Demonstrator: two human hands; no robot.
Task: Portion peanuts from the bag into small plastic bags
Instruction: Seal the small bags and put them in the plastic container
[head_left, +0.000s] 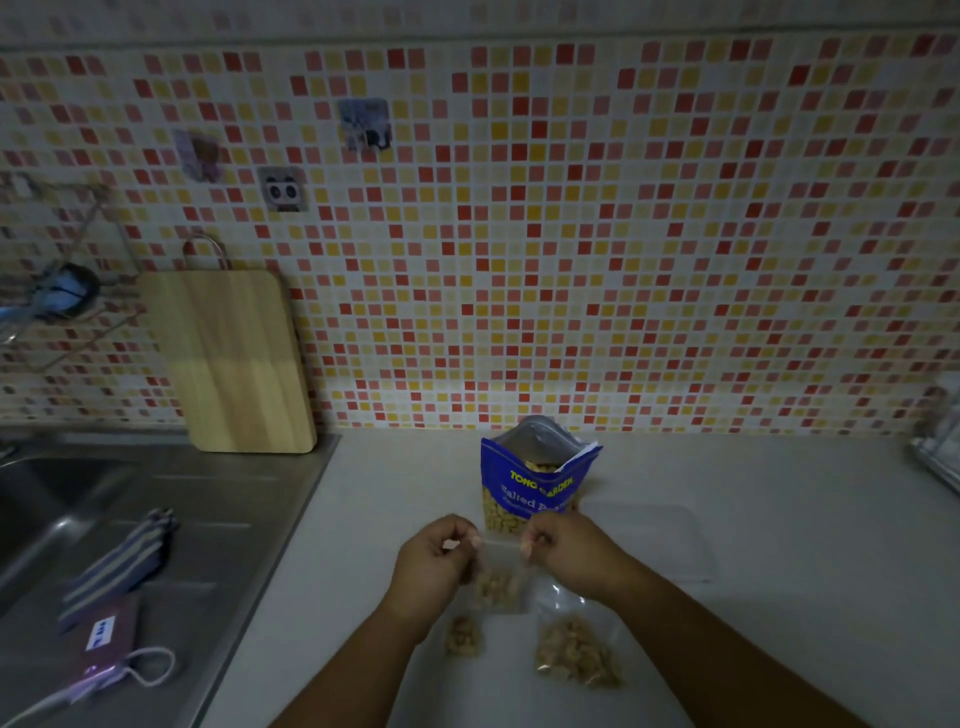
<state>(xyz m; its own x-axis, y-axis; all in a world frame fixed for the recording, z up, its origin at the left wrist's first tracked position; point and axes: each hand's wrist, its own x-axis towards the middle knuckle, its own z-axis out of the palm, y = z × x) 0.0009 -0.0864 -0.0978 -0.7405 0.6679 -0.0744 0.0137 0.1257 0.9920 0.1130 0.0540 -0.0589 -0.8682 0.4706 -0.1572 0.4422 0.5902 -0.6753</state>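
Observation:
A blue bag of salted peanuts (535, 480) stands open and upright on the white counter, just behind my hands. My left hand (431, 566) and my right hand (569, 556) each pinch one top corner of a small clear plastic bag (500, 584), which hangs between them with peanuts in its lower part. Two more small bags with peanuts lie on the counter below: one (462, 636) partly hidden by my left forearm, a fuller one (576, 652) to the right.
A clear flat plastic sheet or bag (654, 540) lies right of the peanut bag. A steel sink and drainboard (156, 519) at left carry a striped cloth (119, 564) and a small pouch (111, 636). A wooden cutting board (234, 358) leans on the tiled wall.

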